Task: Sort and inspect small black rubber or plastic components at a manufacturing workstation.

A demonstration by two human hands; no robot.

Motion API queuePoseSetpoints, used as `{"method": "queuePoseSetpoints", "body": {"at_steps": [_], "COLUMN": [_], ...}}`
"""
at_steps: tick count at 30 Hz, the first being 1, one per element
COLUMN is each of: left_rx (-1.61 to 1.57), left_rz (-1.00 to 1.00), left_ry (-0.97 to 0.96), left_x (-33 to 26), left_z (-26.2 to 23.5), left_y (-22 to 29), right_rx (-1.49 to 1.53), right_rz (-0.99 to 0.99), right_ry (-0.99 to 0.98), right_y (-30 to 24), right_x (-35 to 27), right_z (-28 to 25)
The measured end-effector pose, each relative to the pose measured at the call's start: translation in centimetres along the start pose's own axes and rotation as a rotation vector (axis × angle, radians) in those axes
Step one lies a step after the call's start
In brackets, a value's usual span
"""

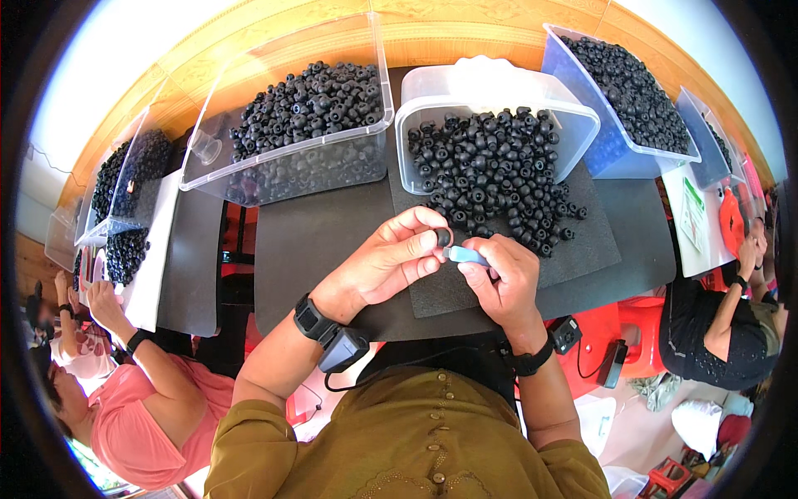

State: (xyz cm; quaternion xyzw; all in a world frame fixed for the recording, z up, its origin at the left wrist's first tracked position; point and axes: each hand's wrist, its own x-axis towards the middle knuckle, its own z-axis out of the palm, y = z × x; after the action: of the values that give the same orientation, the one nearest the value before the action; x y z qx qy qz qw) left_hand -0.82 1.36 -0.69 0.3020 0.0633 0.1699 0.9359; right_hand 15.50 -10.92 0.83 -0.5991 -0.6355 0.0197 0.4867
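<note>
Between the thumb and fingers of my left hand (397,256) is a small round black part (444,237), its far side hidden by the fingertips. My right hand (509,281) is closed around a light-blue-handled tool (469,255), whose short tip meets or nearly meets the black part; the tip is too small to make out. Both hands are over the near edge of a dark foam mat (582,264). Just beyond them, a pile of black ball-shaped parts with holes (507,191) spills from a clear plastic bin (416,172) lying on its side.
A large clear bin (287,158) of black parts stands at the left on the dark table (320,287). Another full bin (615,162) stands at the right. Co-workers sit on either side, a pink sleeve (137,407) at left and a dark shirt (706,349) at right.
</note>
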Motion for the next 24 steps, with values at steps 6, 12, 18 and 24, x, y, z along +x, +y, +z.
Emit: {"method": "queuePoseSetpoints", "body": {"at_steps": [6,12,18,24], "left_rx": [0.028,0.028,0.080,0.267], "left_rz": [-0.009,-0.010,0.029,-0.009], "left_ry": [0.009,-0.005,-0.039,-0.162], "left_x": [0.0,0.0,0.0,-0.2], "left_z": [0.1,0.1,-0.1,0.4], "left_y": [-0.1,-0.1,0.0,0.2], "right_rx": [-0.012,-0.005,0.030,0.279], "right_rz": [0.000,0.011,0.023,0.329], "right_ry": [0.002,0.017,0.000,0.194], "right_y": [0.0,0.0,0.2,1.1], "right_x": [-0.1,-0.1,-0.3,-0.7], "right_z": [0.1,0.1,0.2,-0.1]}}
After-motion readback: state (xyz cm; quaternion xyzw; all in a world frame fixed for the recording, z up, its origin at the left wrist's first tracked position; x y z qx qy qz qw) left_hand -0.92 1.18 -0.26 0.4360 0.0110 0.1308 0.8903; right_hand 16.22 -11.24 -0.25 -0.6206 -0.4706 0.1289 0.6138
